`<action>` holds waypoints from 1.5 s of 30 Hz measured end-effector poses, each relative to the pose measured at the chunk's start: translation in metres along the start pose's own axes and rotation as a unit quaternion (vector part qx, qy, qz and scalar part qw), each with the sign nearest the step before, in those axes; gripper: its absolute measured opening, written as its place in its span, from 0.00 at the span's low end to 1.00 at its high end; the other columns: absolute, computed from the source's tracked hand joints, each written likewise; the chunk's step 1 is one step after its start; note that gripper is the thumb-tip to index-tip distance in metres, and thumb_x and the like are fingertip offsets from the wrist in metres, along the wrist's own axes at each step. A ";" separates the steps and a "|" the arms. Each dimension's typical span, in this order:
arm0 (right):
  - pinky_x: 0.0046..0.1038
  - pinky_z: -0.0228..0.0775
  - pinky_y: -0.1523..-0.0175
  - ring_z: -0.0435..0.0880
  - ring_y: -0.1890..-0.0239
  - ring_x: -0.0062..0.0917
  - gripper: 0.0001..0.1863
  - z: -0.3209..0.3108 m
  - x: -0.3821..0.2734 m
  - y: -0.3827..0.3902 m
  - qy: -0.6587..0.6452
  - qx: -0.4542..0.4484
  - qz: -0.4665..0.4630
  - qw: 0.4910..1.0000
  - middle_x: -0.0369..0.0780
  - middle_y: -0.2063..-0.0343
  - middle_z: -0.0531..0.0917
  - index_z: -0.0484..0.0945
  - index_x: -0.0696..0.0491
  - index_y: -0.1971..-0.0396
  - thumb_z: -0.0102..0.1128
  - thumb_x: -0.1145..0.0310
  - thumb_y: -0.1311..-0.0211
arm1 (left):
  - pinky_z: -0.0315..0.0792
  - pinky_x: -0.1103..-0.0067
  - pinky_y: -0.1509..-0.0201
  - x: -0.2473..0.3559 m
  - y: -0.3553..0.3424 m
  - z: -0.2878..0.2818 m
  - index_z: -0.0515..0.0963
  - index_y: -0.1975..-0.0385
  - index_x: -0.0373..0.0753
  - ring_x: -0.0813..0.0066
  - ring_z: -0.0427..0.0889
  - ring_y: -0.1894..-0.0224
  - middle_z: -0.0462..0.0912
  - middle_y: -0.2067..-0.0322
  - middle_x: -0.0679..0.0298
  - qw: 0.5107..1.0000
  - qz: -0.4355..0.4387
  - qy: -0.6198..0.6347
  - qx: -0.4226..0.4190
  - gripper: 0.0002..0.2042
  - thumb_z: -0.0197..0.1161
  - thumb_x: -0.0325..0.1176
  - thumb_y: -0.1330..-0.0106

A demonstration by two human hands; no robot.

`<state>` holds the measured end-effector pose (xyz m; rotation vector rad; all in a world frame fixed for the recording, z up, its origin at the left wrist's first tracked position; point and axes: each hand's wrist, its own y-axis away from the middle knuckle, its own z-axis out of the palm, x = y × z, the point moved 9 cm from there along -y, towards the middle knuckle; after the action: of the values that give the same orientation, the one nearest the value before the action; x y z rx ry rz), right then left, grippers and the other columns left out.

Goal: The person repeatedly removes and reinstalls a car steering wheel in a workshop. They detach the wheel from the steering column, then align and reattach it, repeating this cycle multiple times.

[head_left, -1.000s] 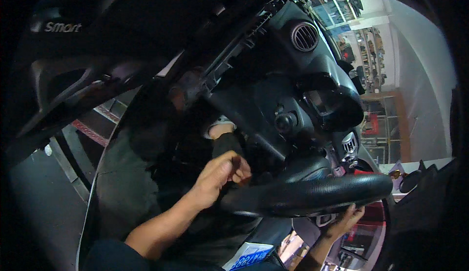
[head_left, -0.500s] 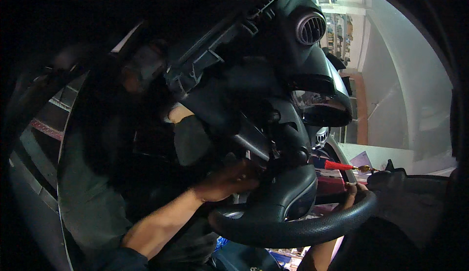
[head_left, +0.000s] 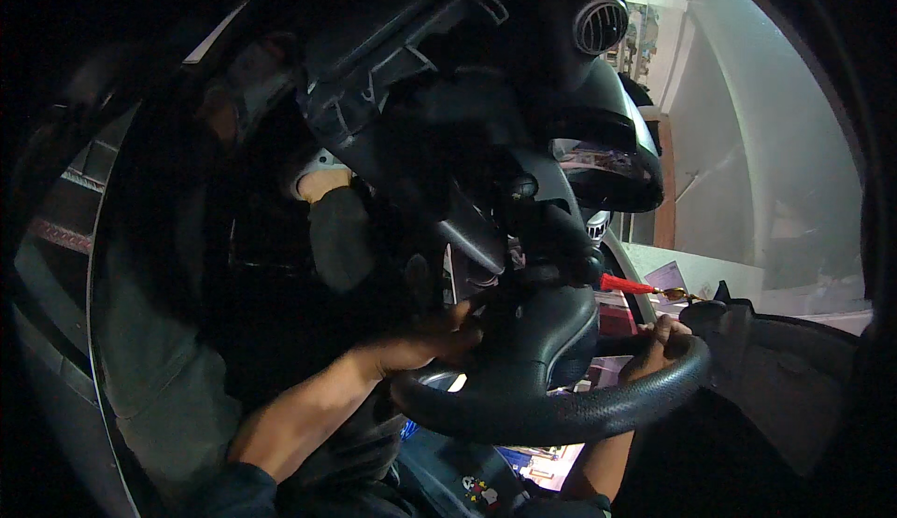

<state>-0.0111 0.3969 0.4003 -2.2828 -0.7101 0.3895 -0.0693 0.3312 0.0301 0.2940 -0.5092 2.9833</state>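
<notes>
The black steering wheel (head_left: 598,411) fills the lower middle, with its padded hub (head_left: 523,340) above the lower rim. My left hand (head_left: 425,340) is beside the hub's left side, blurred, with its fingertips partly in shadow. My right hand (head_left: 662,350) grips the right side of the rim, fingers wrapped over it. A red tassel (head_left: 626,283) with a gold ornament hangs just above my right hand. The steering column (head_left: 551,238) rises from the hub toward the instrument housing (head_left: 607,172).
A round air vent (head_left: 601,25) tops the dashboard, whose left side shows exposed brackets (head_left: 392,70). A leg in dark trousers (head_left: 341,247), bare ankle and pale shoe showing, is in the dark footwell. The door sill (head_left: 93,312) runs along the left. Shelving (head_left: 635,14) shows outside.
The view has shifted, showing more of the wheel hub and the tassel. My left hand moved down beside the hub; my right hand rose from under the rim to grip its right side.
</notes>
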 end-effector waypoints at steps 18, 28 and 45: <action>0.26 0.74 0.66 0.77 0.75 0.20 0.18 0.009 0.037 -0.013 -0.018 0.011 -0.020 1.000 0.35 0.75 0.77 0.74 0.52 0.61 0.71 0.55 0.22 | 0.79 0.73 0.45 0.013 0.014 0.002 0.71 0.24 0.50 0.74 0.79 0.47 0.80 0.43 0.68 0.993 -0.049 0.056 0.095 0.26 0.65 0.46 0.18; 0.28 0.77 0.49 0.84 0.58 0.24 0.17 0.007 0.013 -0.010 -0.049 -0.112 -0.080 0.989 0.37 0.62 0.82 0.80 0.57 0.55 0.78 0.66 0.35 | 0.82 0.71 0.56 0.216 0.111 0.044 0.81 0.44 0.41 0.65 0.87 0.57 0.86 0.53 0.57 0.699 0.265 -0.556 0.363 0.27 0.85 0.32 0.43; 0.31 0.76 0.37 0.84 0.48 0.26 0.38 0.174 -0.016 -0.036 -0.039 -0.689 -0.040 0.723 0.41 0.50 0.85 0.76 0.62 0.30 0.77 0.61 0.37 | 0.75 0.58 0.27 0.249 0.018 0.082 0.77 0.30 0.49 0.44 0.78 0.31 0.74 0.30 0.49 0.590 0.413 -0.660 0.214 0.46 0.91 0.43 0.54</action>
<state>-0.1174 0.5025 0.3040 -3.5815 -1.4543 -0.2494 -0.3007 0.3031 0.1516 3.1461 0.1841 2.7805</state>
